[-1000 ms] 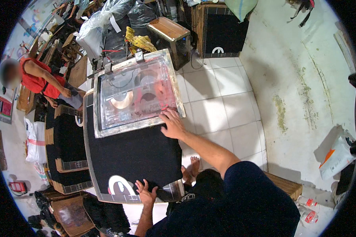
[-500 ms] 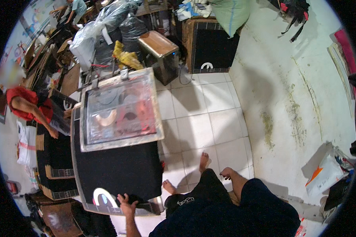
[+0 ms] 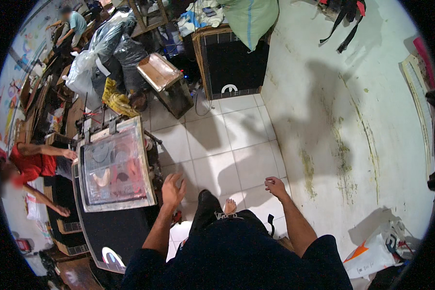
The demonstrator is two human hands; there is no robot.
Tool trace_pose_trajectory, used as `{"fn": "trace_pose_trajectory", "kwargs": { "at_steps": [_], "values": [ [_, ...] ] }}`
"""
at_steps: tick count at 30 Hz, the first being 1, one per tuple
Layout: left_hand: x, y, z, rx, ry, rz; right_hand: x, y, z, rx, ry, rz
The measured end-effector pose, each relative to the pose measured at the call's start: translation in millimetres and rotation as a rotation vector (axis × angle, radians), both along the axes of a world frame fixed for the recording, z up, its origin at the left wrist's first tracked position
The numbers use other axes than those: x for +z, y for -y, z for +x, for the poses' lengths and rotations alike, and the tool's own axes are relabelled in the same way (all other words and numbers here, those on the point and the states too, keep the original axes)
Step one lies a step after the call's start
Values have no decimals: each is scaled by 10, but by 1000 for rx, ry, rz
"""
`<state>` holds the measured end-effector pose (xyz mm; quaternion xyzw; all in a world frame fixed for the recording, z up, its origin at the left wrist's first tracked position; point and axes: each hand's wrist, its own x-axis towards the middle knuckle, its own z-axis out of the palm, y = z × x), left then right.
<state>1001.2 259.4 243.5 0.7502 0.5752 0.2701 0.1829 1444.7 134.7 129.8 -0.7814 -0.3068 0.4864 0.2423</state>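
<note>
Both hands are empty right now. The left hand is spread open just off the right edge of the printing screen, not touching it; the right hand hangs loosely curled over the tile floor. The screen is a pale wooden frame with see-through mesh, lying flat on a black board. Left of the screen, a person in red reaches in.

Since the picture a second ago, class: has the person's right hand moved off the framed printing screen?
Yes. The right hand has left the framed screen and now hangs over the white floor tiles, holding nothing.
</note>
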Motion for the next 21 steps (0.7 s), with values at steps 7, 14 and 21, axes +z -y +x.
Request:
{"fn": "trace_pose_trajectory", "kwargs": {
  "at_steps": [7, 14, 21],
  "values": [
    [-975, -1387, 697, -195, 57, -397, -82, -720, 648, -43, -90, -94],
    [-2571, -1948, 270, -152, -434, -1027, -51, -2255, 1408, 259, 175, -336],
    [-2037, -3143, 466, 264, -146, -769, 393, -5174, 1619, 756, 692, 168]
  ]
}}
